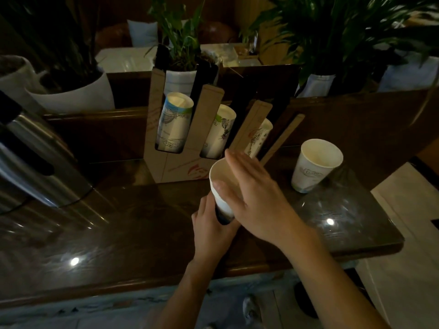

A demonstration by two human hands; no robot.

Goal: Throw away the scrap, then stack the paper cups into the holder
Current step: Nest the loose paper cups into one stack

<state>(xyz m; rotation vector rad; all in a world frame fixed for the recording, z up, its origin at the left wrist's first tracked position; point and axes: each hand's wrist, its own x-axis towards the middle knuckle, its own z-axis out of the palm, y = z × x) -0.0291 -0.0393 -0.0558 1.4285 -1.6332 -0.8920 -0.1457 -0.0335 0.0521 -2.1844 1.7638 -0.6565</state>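
A white paper cup (pixel 219 184) stands tilted at the middle of the dark counter. My left hand (pixel 209 224) wraps its lower part from the near side. My right hand (pixel 251 193) lies over its rim and right side, thumb on the cup wall, fingers stretched out flat. A second paper cup (pixel 316 165) stands upright on the counter to the right, touched by neither hand. Behind them stands the cardboard cup holder (pixel 175 167), with cup stacks in its left slot (pixel 174 124), middle slot (pixel 221 131) and right slot (pixel 259 136). No scrap is visible.
A steel urn (pixel 35 162) stands at the left on the glossy wooden counter (pixel 133 222). Potted plants (pixel 71 91) line the ledge behind the holder. The counter's right end (pixel 384 243) drops to a pale floor.
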